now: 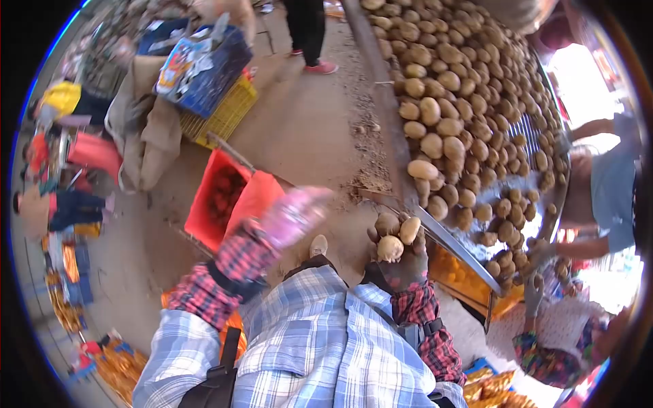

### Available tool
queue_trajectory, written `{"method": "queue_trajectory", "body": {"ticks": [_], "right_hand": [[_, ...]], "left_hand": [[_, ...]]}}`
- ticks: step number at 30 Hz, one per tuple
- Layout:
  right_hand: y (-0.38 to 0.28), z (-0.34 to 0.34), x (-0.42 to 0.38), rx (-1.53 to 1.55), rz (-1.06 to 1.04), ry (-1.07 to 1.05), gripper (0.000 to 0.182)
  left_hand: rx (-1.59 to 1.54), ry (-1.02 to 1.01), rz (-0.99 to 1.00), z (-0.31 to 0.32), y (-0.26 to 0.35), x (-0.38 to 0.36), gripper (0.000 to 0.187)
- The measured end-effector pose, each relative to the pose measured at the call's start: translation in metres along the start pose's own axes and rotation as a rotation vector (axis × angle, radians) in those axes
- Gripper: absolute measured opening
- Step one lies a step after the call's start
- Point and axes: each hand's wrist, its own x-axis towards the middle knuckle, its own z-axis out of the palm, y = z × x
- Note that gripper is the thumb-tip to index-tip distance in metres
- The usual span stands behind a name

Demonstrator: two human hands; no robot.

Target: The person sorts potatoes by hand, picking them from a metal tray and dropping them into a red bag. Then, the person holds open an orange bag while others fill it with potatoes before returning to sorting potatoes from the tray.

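My right hand (406,266), in a dark glove, is closed around several potatoes (390,249) beside the lower end of the sorting table. My left hand (296,214), in a pink glove, is blurred by motion; its fingers look stretched out, and nothing shows in them. It is over the edge of a red bin (205,189), which has dark, potato-like lumps inside. To the right, many potatoes (449,127) cover the sloping sorting table, whose metal edge (452,246) runs close to my right hand.
Under the table's end is an orange crate (452,268). Other people's gloved hands (537,262) reach in from the right. A blue crate (204,81) sits on a yellow crate (228,112), beside sacking (156,132). A person in pink shoes (321,68) stands ahead.
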Motion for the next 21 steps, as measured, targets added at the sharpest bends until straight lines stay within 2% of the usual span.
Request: {"method": "queue_trajectory", "body": {"ticks": [1, 2, 3, 4, 5, 6, 7, 9, 10, 11, 13, 14, 15, 17, 18, 19, 21], "right_hand": [[-0.007, 0.003, 0.0, 0.002, -0.035, -0.094, 0.057], [-0.011, 0.002, -0.003, -0.004, -0.074, -0.19, 0.056], [-0.019, -0.001, -0.007, 0.009, -0.101, -0.184, 0.056], [-0.029, -0.004, -0.012, 0.009, -0.139, -0.117, 0.055], [-0.04, -0.007, -0.015, 0.013, -0.178, -0.051, 0.055], [-0.052, -0.001, -0.018, 0.019, -0.247, -0.067, 0.053], [-0.064, -0.011, -0.021, 0.036, -0.272, -0.064, 0.053], [-0.093, -0.036, -0.027, 0.154, -0.316, -0.128, 0.051], [-0.11, -0.049, -0.029, 0.162, -0.33, -0.122, 0.049], [-0.13, -0.057, -0.034, 0.176, -0.343, -0.122, 0.049], [-0.169, -0.07, -0.045, 0.238, -0.257, -0.014, 0.049], [-0.187, -0.08, -0.049, 0.24, -0.26, -0.011, 0.051], [-0.204, -0.089, -0.052, 0.253, -0.265, -0.007, 0.051], [-0.235, -0.105, -0.06, 0.294, -0.182, 0.007, 0.051], [-0.247, -0.112, -0.062, 0.309, -0.197, 0.014, 0.051], [-0.262, -0.119, -0.063, 0.316, -0.189, 0.017, 0.051], [-0.289, -0.13, -0.061, 0.263, -0.205, 0.064, 0.053]], "left_hand": [[-0.089, -0.114, 0.154, 0.022, 0.028, 0.021, 0.047], [-0.169, -0.132, 0.253, 0.047, 0.052, 0.032, 0.052], [-0.249, -0.154, 0.347, 0.071, 0.074, 0.043, 0.058], [-0.249, -0.18, 0.366, 0.088, 0.09, 0.054, 0.058], [-0.203, -0.287, 0.271, 0.104, 0.105, 0.066, 0.061], [-0.151, -0.393, 0.173, 0.117, 0.116, 0.076, 0.065], [-0.141, -0.417, 0.189, 0.13, 0.119, 0.085, 0.065], [-0.494, -0.283, 0.315, 0.16, 0.129, 0.104, 0.07], [-0.631, -0.338, 0.158, 0.174, 0.136, 0.111, 0.059], [-0.622, -0.355, 0.161, 0.191, 0.144, 0.122, 0.059], [-1.073, -0.459, -0.398, 0.23, 0.148, 0.144, 0.047], [-1.069, -0.428, -0.265, 0.246, 0.156, 0.154, 0.047], [-1.06, -0.439, -0.272, 0.261, 0.165, 0.163, 0.047], [-1.565, -0.409, -0.71, 0.286, 0.186, 0.177, 0.057], [-1.701, -0.567, -0.659, 0.299, 0.177, 0.184, 0.063], [-1.698, -0.561, -0.669, 0.314, 0.181, 0.192, 0.063], [-1.866, -0.504, -0.884, 0.33, 0.203, 0.21, 0.064]]}}
